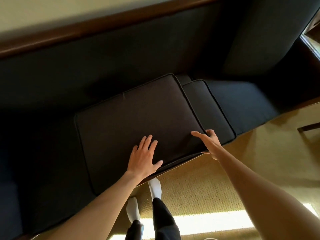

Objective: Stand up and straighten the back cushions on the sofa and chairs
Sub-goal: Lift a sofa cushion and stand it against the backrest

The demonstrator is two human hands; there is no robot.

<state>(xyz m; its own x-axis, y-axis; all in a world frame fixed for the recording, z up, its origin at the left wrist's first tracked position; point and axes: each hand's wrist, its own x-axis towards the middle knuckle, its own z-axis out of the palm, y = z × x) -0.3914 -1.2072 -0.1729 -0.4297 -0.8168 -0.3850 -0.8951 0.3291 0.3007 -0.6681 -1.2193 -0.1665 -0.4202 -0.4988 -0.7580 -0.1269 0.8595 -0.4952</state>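
Observation:
A dark, piped back cushion (pixel 135 115) lies flat on the sofa seat (pixel 242 104), tilted across it, its near edge over the seat's front. My left hand (pixel 144 156) rests flat on the cushion's near edge, fingers spread. My right hand (pixel 210 142) grips the cushion's near right corner, thumb on top and fingers curled around the side. The sofa's dark backrest (pixel 121 54) runs behind, topped by a wooden rail (pixel 103 21).
A second dark cushion (pixel 263 32) stands upright at the sofa's right end. Tan carpet (pixel 216 181) lies in front, with a bright sunlit strip. My feet in white socks (pixel 155 187) stand close to the sofa front. A wooden furniture edge (pixel 310 127) shows at right.

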